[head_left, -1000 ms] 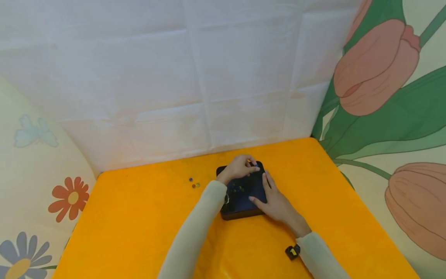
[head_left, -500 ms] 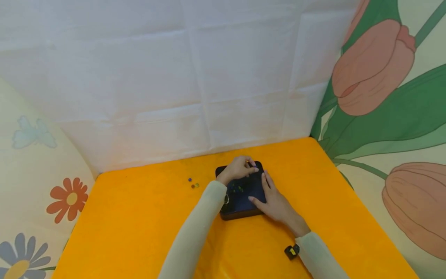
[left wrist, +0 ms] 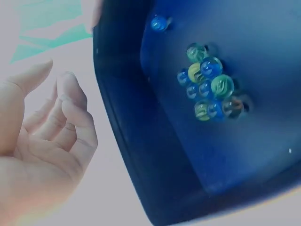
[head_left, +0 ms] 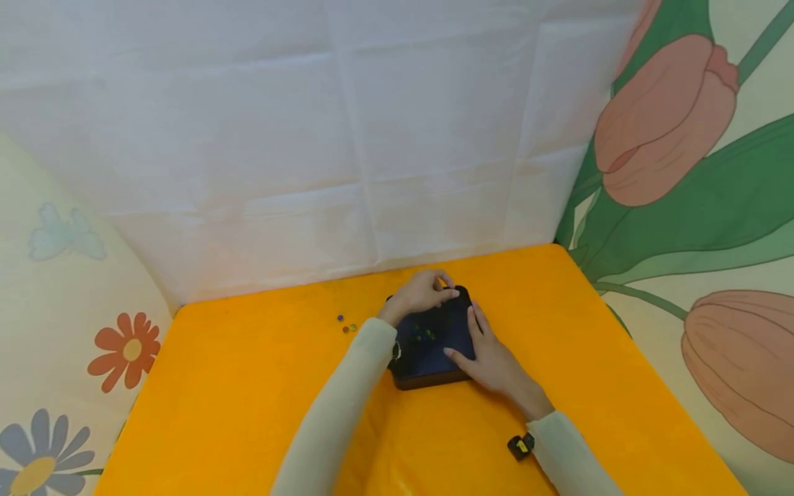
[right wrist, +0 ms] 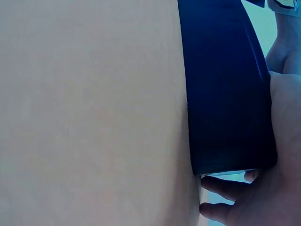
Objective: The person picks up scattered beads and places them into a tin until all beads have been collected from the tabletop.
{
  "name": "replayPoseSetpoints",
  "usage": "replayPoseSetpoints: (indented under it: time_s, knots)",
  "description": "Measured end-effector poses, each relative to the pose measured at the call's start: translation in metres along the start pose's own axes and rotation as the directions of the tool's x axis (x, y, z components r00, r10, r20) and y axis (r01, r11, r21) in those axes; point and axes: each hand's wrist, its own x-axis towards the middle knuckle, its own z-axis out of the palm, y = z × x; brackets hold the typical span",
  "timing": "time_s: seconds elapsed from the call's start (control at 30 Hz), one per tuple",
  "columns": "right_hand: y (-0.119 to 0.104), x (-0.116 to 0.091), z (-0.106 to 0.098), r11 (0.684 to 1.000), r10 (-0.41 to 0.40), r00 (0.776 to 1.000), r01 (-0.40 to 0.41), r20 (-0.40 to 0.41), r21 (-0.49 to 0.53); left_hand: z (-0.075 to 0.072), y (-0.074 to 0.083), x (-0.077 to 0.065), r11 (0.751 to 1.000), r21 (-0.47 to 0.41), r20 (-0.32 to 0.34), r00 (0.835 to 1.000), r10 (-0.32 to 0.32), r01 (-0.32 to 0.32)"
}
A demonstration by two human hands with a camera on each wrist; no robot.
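Observation:
A dark open box (head_left: 428,380) sits on the orange cloth, its walls low. Several glass marbles (left wrist: 211,84) cluster on its floor in the left wrist view, and a lone blue marble (left wrist: 159,23) lies near one wall. Above the box's far side is my left hand (head_left: 424,292); its thumb and bent fingers stand apart in the left wrist view with nothing seen between them. My right hand (head_left: 496,364) grips the box at its near right corner, thumb over the inside, fingers along the outer right wall (right wrist: 225,94).
To the left of the box, a blue marble (head_left: 340,317), a brownish marble (head_left: 345,330) and a yellow-green marble (head_left: 353,327) lie on the orange cloth (head_left: 236,386). A white sheet (head_left: 248,138) hangs behind, with flower-printed cloth (head_left: 682,248) at the sides.
The bluish-purple marble seen at my left fingertips before no longer shows there. My left hand has shifted slightly left and away from me. The right hand keeps its hold on the box.

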Motion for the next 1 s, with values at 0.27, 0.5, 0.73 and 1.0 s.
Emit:
replayPoseSetpoints:
  time_s: [0.27,0.5,0.73,1.0]
  knots:
    - [0.001,-0.001,-0.001,1.000,0.008,1.000,-0.008,-0.015,-0.004,-0.016,-0.013,-0.010,0.997,-0.057,-0.013,0.998,0.056,-0.057]
    - [0.003,-0.002,0.000,1.000,0.009,1.000,-0.009,-0.014,0.005,-0.035,-0.033,-0.026,0.994,-0.104,-0.083,0.996,0.019,-0.028]
    - [0.004,-0.001,0.001,1.000,0.006,1.000,-0.006,-0.022,0.010,-0.046,-0.059,-0.046,0.993,-0.111,-0.122,0.991,-0.055,0.042]
    - [0.001,0.004,0.004,1.000,0.015,0.999,-0.014,-0.033,0.014,-0.064,-0.098,-0.060,0.994,-0.073,-0.198,0.976,-0.089,0.076]
